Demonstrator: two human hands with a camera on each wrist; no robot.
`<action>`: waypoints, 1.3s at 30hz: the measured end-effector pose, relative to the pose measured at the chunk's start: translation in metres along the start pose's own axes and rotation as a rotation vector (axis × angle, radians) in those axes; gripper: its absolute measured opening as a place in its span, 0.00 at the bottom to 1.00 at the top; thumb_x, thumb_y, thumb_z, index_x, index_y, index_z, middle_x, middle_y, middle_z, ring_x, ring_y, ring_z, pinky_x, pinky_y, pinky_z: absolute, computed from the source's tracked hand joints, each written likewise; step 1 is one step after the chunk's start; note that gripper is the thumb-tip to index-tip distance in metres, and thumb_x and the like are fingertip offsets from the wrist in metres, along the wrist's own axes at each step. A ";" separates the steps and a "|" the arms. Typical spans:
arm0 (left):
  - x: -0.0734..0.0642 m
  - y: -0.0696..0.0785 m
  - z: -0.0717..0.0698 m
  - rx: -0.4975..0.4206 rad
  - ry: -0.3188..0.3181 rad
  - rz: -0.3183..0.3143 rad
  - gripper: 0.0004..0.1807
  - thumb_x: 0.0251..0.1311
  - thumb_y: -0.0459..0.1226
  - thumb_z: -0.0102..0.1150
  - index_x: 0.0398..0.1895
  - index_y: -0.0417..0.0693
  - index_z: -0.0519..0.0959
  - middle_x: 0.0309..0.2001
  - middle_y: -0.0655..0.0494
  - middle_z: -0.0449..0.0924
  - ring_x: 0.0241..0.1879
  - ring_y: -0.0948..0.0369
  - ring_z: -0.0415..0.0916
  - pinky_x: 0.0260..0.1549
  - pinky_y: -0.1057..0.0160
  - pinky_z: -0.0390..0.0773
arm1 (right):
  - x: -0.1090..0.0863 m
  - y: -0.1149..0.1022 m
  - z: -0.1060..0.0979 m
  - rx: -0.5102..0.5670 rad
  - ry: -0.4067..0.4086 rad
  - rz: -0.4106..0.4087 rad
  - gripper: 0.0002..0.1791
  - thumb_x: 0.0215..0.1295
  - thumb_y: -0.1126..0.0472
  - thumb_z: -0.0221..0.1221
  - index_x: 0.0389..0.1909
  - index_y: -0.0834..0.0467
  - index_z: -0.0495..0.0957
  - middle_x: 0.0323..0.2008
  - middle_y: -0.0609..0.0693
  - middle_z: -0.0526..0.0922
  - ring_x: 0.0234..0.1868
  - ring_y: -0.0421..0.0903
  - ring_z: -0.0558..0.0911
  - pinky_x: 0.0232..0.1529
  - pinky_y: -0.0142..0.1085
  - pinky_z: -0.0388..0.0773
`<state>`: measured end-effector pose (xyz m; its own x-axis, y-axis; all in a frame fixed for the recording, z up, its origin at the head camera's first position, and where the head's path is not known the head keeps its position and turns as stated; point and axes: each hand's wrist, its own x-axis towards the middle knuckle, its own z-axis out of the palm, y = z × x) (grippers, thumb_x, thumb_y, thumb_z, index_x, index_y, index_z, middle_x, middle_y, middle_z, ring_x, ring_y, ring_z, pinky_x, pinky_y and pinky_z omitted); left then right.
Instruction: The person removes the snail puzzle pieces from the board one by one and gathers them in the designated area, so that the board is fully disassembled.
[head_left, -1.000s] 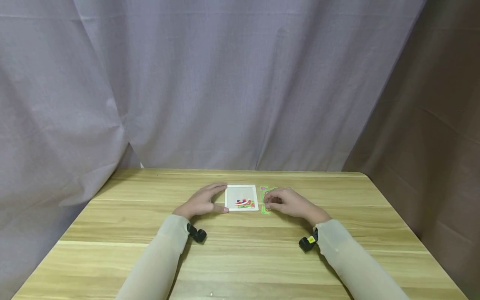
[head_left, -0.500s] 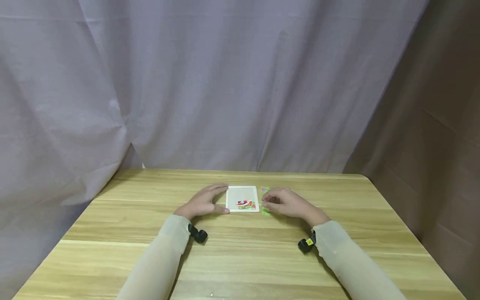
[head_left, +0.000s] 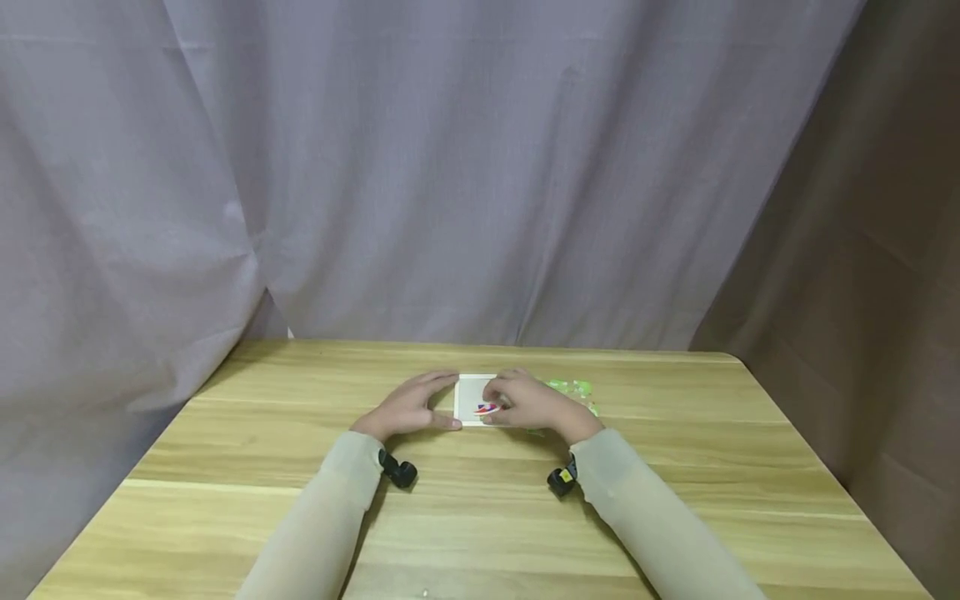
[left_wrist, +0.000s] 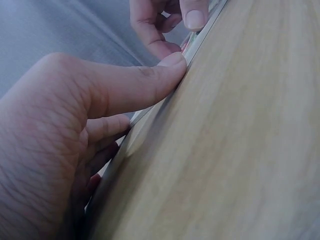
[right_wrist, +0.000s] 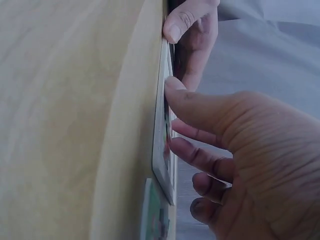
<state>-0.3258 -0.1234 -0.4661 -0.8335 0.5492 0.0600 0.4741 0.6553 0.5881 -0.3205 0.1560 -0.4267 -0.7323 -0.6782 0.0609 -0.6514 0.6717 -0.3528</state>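
A white-rimmed puzzle tray (head_left: 458,402) lies on the wooden table, partly covered by my right hand. My left hand (head_left: 408,406) holds its left side, the thumb at the near corner and fingers at the far corner. In the left wrist view, the left thumb (left_wrist: 150,85) presses on the rim. My right hand (head_left: 528,402) is over the tray's right part, thumb and fingertips bent around a flat puzzle piece that is mostly hidden. Red, white and blue picture pieces (head_left: 486,409) show beside the right thumb. In the right wrist view, the right fingertips (right_wrist: 180,147) are close to the tray's surface.
Several green puzzle pieces (head_left: 573,387) lie to the right of the tray, partly behind the right hand; one green piece (right_wrist: 152,210) shows near the tray's end in the right wrist view. A grey curtain (head_left: 420,183) hangs behind the table (head_left: 465,517).
My right hand has moved left from the loose pieces to over the tray, uncovering green pieces on the right. The left hand keeps its place at the tray's left side.
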 end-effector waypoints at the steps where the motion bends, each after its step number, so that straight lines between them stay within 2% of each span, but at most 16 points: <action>1: 0.000 0.000 0.000 0.001 0.000 0.002 0.55 0.63 0.58 0.75 0.89 0.44 0.65 0.89 0.43 0.62 0.87 0.37 0.60 0.86 0.26 0.56 | 0.001 -0.001 0.001 -0.003 0.005 0.002 0.19 0.72 0.53 0.75 0.55 0.61 0.88 0.50 0.54 0.89 0.54 0.52 0.82 0.64 0.52 0.83; 7: 0.002 -0.004 -0.001 0.009 -0.001 0.010 0.56 0.63 0.58 0.75 0.89 0.44 0.65 0.89 0.43 0.62 0.87 0.36 0.60 0.86 0.25 0.57 | 0.003 -0.002 0.003 0.000 0.026 -0.031 0.13 0.72 0.55 0.76 0.47 0.60 0.88 0.44 0.51 0.90 0.47 0.46 0.82 0.63 0.48 0.78; 17: 0.000 -0.001 -0.001 -0.001 -0.004 0.002 0.55 0.64 0.58 0.75 0.89 0.44 0.65 0.89 0.43 0.62 0.87 0.37 0.60 0.86 0.27 0.57 | 0.004 0.001 0.004 0.005 0.013 -0.018 0.16 0.72 0.55 0.76 0.50 0.62 0.88 0.42 0.51 0.91 0.44 0.44 0.81 0.58 0.45 0.80; 22: 0.001 -0.001 -0.001 -0.002 0.001 0.012 0.55 0.64 0.58 0.75 0.88 0.42 0.64 0.89 0.42 0.62 0.87 0.37 0.60 0.87 0.27 0.57 | 0.003 0.002 0.004 0.009 0.038 0.004 0.17 0.70 0.53 0.78 0.48 0.61 0.89 0.40 0.50 0.90 0.43 0.44 0.80 0.57 0.46 0.82; 27: 0.001 -0.003 -0.001 0.005 -0.012 0.011 0.56 0.64 0.58 0.75 0.89 0.43 0.64 0.89 0.42 0.61 0.87 0.36 0.60 0.86 0.26 0.57 | 0.002 0.004 0.005 0.017 0.028 0.018 0.15 0.70 0.52 0.78 0.45 0.59 0.88 0.38 0.48 0.88 0.41 0.41 0.78 0.53 0.41 0.81; 32: 0.002 -0.001 -0.004 -0.002 0.004 0.008 0.55 0.63 0.57 0.76 0.89 0.44 0.65 0.89 0.42 0.61 0.87 0.35 0.60 0.86 0.25 0.57 | 0.005 0.004 0.003 0.031 0.058 -0.012 0.15 0.69 0.54 0.78 0.43 0.59 0.87 0.36 0.49 0.87 0.38 0.40 0.77 0.49 0.39 0.81; 35: 0.002 0.000 -0.004 0.001 0.000 0.004 0.55 0.63 0.57 0.76 0.89 0.44 0.65 0.89 0.42 0.61 0.87 0.36 0.60 0.86 0.25 0.57 | 0.005 0.004 0.003 0.037 0.066 -0.030 0.14 0.69 0.55 0.78 0.44 0.59 0.86 0.38 0.50 0.88 0.41 0.42 0.80 0.53 0.42 0.82; 39: 0.002 -0.002 -0.001 0.014 -0.007 0.005 0.56 0.63 0.58 0.75 0.89 0.44 0.64 0.89 0.42 0.61 0.87 0.35 0.60 0.85 0.25 0.57 | 0.003 0.004 0.005 0.102 0.065 -0.024 0.10 0.72 0.58 0.76 0.45 0.58 0.87 0.44 0.51 0.91 0.48 0.45 0.84 0.60 0.45 0.84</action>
<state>-0.3287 -0.1235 -0.4664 -0.8289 0.5565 0.0573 0.4827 0.6596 0.5762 -0.3247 0.1551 -0.4329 -0.7300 -0.6709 0.1302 -0.6482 0.6193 -0.4431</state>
